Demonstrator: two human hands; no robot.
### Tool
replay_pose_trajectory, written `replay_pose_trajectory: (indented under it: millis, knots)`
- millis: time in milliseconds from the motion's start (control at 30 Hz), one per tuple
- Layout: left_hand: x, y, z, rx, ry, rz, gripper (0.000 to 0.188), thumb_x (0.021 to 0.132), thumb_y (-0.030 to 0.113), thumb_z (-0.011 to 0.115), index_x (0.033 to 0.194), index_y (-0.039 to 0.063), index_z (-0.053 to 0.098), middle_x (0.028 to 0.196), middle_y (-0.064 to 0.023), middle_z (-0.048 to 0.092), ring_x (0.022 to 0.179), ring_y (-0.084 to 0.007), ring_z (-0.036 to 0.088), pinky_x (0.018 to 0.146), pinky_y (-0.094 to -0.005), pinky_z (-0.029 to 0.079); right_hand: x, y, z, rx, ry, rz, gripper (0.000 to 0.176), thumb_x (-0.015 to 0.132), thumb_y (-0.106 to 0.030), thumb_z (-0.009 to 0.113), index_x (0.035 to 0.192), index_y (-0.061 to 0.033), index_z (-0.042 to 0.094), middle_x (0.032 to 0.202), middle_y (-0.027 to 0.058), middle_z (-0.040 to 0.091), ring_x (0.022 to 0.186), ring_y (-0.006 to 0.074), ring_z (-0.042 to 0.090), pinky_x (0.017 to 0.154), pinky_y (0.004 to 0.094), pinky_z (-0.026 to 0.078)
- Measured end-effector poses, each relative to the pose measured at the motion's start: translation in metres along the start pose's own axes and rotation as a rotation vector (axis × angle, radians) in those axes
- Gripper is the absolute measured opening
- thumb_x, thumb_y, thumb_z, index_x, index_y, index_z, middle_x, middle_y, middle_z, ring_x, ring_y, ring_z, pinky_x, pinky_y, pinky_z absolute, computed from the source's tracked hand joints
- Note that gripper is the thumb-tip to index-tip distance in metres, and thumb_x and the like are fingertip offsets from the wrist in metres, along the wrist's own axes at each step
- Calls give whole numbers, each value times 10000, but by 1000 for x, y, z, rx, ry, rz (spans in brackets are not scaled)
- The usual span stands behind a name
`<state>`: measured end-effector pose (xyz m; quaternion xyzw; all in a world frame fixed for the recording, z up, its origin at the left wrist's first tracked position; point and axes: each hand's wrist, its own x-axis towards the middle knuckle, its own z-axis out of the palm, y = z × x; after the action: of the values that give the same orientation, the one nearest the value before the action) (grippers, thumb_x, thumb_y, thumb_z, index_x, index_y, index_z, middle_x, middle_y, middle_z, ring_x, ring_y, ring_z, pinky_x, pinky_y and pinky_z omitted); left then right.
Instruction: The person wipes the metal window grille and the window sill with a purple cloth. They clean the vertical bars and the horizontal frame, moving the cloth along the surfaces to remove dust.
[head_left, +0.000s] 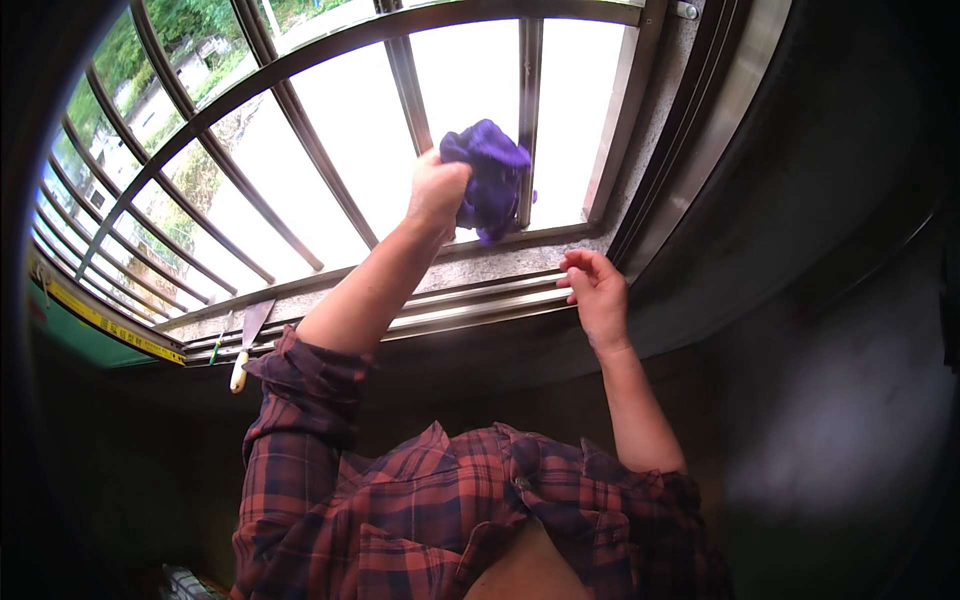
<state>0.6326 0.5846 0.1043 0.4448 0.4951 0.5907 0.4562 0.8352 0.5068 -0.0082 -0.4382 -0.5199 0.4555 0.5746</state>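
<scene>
My left hand (437, 187) grips a crumpled purple cloth (489, 184) in front of the metal window bars. The cloth overlaps an upright bar (529, 97) and hangs down just above the speckled stone sill (469, 274). My right hand (602, 292) is by the right end of the window track (495, 301), its fingers loosely curled and nothing seen in them. Whether its fingertips touch the frame, I cannot tell.
A scraper (255, 324) with a pale handle lies across the track on the left. Beside it is a thin tool with a green handle (216, 352), likely a screwdriver. Yellow printed tape (112, 326) runs along the left frame. A curved crossbar (337, 52) spans the bars.
</scene>
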Motion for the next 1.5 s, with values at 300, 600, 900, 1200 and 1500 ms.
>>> replay_pose_trajectory:
  millis: [300, 600, 900, 1200, 1500]
  knots:
    - [-5, -2, 11, 39, 179, 639, 201, 863, 42, 583, 1061, 6, 574, 1001, -102, 626, 876, -187, 592, 800, -286, 474, 9, -17, 10, 8, 1, 9, 198, 901, -18, 527, 1091, -32, 579, 972, 36, 619, 759, 86, 609, 574, 203, 464]
    - [43, -86, 21, -264, -89, -238, 336, 905, 230, 584, 1178, 39, 543, 1032, -111, 646, 936, -200, 637, 824, -334, 532, -16, -4, -3, -3, 61, 67, 204, 906, -12, 513, 1103, -3, 567, 976, 63, 633, 746, 105, 629, 575, 193, 464]
    - [73, -111, 9, -386, -233, -285, 363, 889, 335, 606, 1103, 42, 585, 1033, -123, 646, 924, -214, 643, 820, -370, 542, -15, 0, 9, 47, -7, 64, 202, 906, -24, 520, 1102, -13, 565, 989, 59, 625, 756, 100, 623, 580, 194, 473]
    - [-14, -18, 29, -711, 108, -88, 221, 836, 153, 552, 969, -19, 591, 886, -121, 614, 818, -230, 626, 749, -357, 522, -16, -4, 2, 32, 80, 116, 381, 937, -187, 559, 1260, -5, 474, 1129, 113, 589, 904, 153, 626, 642, 249, 511]
    - [-33, -28, -4, -825, -444, -314, 338, 885, 212, 458, 1093, -22, 583, 1045, -145, 639, 975, -262, 623, 900, -396, 502, 44, -29, 26, 987, -307, 394, 446, 918, -301, 581, 1223, 18, 513, 1164, 141, 613, 1055, 262, 615, 896, 338, 519]
